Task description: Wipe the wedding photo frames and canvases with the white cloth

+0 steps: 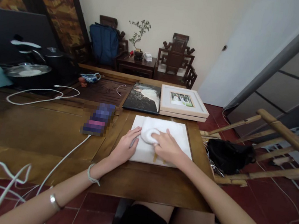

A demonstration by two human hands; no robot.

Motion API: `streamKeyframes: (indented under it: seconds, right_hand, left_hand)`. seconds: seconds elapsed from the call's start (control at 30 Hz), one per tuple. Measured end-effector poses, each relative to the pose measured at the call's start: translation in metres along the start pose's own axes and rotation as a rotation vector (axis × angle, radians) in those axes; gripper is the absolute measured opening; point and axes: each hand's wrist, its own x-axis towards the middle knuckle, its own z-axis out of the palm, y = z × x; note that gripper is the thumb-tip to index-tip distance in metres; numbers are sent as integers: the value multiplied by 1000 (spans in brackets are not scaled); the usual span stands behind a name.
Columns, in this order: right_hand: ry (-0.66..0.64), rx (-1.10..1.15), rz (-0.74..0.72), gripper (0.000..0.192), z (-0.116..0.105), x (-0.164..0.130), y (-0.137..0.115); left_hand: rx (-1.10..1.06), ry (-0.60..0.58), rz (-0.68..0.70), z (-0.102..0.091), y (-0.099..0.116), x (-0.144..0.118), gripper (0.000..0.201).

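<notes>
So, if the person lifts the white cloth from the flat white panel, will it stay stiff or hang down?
The white cloth is bunched in soft folds under the right hand, so it would probably hang limp. It looks light, and unlikely to roll or break.

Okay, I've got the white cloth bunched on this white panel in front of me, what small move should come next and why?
Probably sweep the white cloth toward the panel's far right corner: the right hand presses it near the middle, the left hand steadies the left edge, and that corner lies uncovered.
</notes>
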Motion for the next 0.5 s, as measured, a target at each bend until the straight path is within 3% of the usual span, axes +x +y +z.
streamKeyframes:
  seconds: [0.13, 0.23, 0.33, 0.4, 0.5]
  right_hand:
    - [3, -68, 66, 43, -1, 41, 8]
    - [-9, -97, 23, 46, 9, 52, -5]
    - [-51, -133, -155, 42, 20, 39, -27]
    - [-74, -122, -285, 37, 20, 19, -41]
    - [-151, -53, -416, 30, 6, -16, -52]
  left_hand:
    - [-142, 46, -128, -8, 7, 2, 36]
    - [-412, 185, -282, -15, 7, 4, 41]
    - [-713, 344, -369, -16, 1, 6, 47]
    - [-794, 417, -372, -14, -2, 7, 50]
    - [-775, 388, -359, -12, -1, 6, 53]
